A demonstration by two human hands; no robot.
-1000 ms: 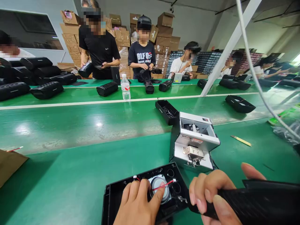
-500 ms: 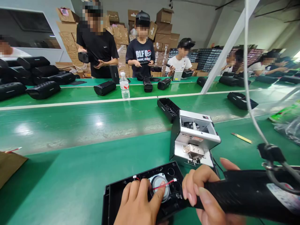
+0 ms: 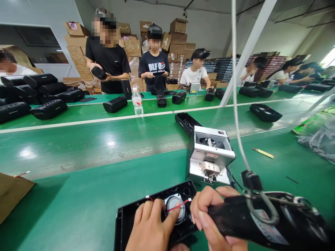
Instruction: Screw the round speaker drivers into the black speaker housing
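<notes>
A black plastic speaker housing lies open side up in front of me. Inside it sits a round speaker with a red wire across it. My left hand is closed over the speaker, thumb pressing on its face and fingers curled at its left side. In my right hand is a black electric screwdriver, its body slanting out to the right. The fingers wrap its front end close to the housing's right side; the bit's tip is hidden behind them.
A grey-white screw feeder stands just behind the housing, a black tray behind it. A white cable hangs to the screwdriver. A yellow-handled cutter lies right. Across the conveyor, co-workers handle black speakers; a bottle stands there.
The screwdriver and my right hand have shifted left in view, with the tool's rear swinging lower. My left hand stays on the speaker. The white-shirted co-worker's hand has lowered to a black speaker.
</notes>
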